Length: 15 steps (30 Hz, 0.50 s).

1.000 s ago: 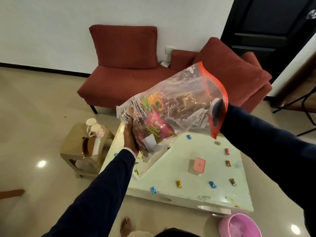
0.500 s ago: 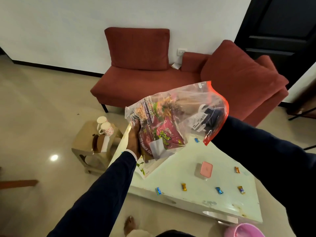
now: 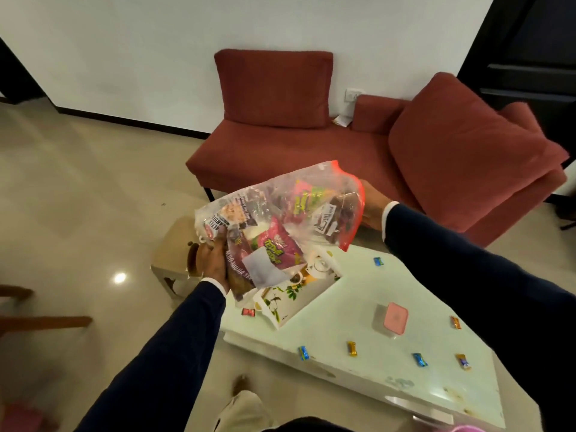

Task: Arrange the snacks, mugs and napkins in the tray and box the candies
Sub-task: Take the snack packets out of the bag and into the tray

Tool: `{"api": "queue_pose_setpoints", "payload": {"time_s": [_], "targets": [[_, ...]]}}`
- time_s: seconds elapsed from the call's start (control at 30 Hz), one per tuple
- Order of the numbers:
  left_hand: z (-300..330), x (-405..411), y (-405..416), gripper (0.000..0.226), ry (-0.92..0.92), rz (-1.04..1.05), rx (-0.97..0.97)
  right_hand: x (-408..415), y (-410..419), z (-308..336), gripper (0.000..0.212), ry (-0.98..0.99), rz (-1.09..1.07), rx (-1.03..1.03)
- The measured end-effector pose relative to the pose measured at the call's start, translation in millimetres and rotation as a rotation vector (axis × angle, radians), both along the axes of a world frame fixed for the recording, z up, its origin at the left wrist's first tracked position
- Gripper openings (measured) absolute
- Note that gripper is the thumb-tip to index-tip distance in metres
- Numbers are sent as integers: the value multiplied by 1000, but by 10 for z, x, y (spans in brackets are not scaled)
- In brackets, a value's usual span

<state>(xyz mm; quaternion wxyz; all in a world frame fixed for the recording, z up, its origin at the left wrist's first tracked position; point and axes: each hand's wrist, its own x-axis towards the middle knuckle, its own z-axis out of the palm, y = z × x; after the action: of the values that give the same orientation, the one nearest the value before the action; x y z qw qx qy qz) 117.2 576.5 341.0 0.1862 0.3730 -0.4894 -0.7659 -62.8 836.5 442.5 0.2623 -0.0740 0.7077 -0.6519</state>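
White wall (image 3: 156, 57) w/ dark skirting; red sofa (image 3: 280, 145) against it; glossy beige floor (image 3: 78, 198); dark door (image 3: 530, 57) right.

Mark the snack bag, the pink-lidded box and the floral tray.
snack bag (image 3: 280, 219): head view, middle of the clear plastic.
pink-lidded box (image 3: 395, 318): head view, centre of the lid.
floral tray (image 3: 299, 302): head view, bare white floor.

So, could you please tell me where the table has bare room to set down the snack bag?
The widest bare patch lies between the floral tray and the pink-lidded box, on the table. The near edge is crowded with wrapped candies.
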Motion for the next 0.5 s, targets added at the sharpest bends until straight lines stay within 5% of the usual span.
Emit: {"api": "queue_pose_setpoints", "payload": {"time_s": [0.07, 0.17, 0.27, 0.4, 0.5], "targets": [[-89, -12, -201, 54, -22, 36, 25, -46, 28, -101, 6, 22, 0, 85], [-204, -85, -466, 53, -23, 56, 42, -82, 98, -314, 5, -214, -32, -82], [-343, -235, -753, 50, -34, 64, 67, -29, 101, -588, 28, -446, -35, -215], [-642, -509, -1264, 53, -100, 34, 93, -41, -139, -946, 62, -482, -106, -360], [-918, -709, -1620, 60, -153, -44, 109, -87, -456, -1176, 55, -505, -185, -452]]}}
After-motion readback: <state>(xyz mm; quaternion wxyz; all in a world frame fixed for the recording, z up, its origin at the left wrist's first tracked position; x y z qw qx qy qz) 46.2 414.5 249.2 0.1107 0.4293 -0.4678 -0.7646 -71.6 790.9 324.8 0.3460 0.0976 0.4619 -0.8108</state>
